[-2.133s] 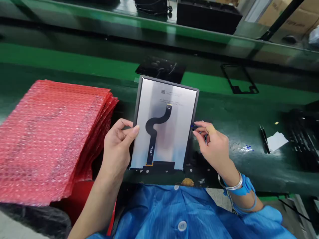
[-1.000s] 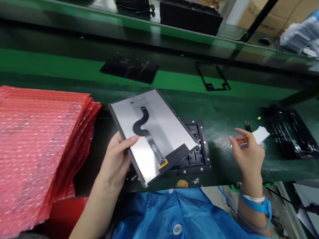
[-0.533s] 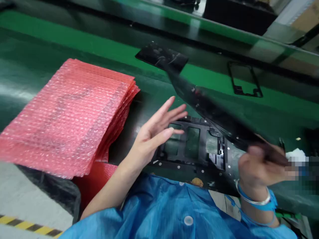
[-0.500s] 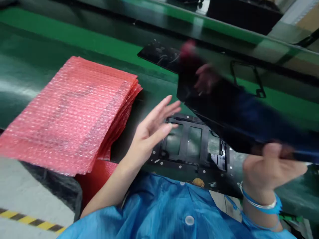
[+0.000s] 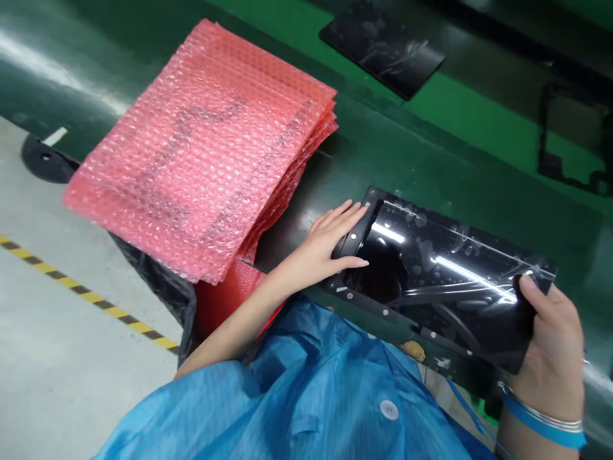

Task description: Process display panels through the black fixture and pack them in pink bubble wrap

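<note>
A glossy black panel (image 5: pixel 445 275) with a wrinkled, bubbled clear film lies over a black frame fixture (image 5: pixel 353 236) dotted with small pale discs. My right hand (image 5: pixel 553 329) grips the panel's right end, thumb on top and the other fingers mostly hidden beneath. On the fixture's left end rests my left hand (image 5: pixel 330 246), its fingers stretched out and the thumb apart, close to the panel's left edge. Whether the panel sits fully down on the fixture I cannot tell. The fixture's middle is hidden under the panel.
A stack of pink bubble-wrap bags (image 5: pixel 205 147) stands left on the green surface (image 5: pixel 412 147). Another black panel (image 5: pixel 380 48) lies at the back, and a thin black frame (image 5: pixel 550 128) at the far right. Below the stack hangs a dark liner (image 5: pixel 158 268).
The black panel has come down over the fixture, carried by my right hand. My left hand has gone from the air onto the fixture's left end. The other person's hand has left view.
</note>
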Tool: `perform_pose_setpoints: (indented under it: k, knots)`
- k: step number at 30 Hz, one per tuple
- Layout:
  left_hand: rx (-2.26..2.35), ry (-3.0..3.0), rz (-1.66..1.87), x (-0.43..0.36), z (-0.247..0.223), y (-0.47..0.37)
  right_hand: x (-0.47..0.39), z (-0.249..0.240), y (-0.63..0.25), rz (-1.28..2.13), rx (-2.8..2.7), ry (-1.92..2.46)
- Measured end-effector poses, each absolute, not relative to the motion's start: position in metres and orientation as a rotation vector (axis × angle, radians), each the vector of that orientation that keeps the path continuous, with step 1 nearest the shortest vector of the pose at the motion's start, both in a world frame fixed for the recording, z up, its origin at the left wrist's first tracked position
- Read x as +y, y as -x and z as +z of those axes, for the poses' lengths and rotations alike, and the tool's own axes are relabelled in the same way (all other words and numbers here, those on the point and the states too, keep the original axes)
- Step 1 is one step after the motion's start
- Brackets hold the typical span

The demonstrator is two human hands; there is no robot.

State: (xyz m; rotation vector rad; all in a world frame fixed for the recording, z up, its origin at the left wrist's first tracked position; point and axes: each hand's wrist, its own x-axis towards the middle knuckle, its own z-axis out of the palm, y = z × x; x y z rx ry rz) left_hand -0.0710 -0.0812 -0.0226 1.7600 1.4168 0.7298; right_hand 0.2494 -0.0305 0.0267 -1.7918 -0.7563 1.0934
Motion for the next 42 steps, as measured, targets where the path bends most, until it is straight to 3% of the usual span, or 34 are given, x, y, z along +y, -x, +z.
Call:
perform_pose_setpoints:
  k: [42]
  knots:
    - [1.552, -1.986, 0.635, -0.088, -0.027, 0.058, -0.031, 0.030, -0.244, 1.096, -0.877, 1.884]
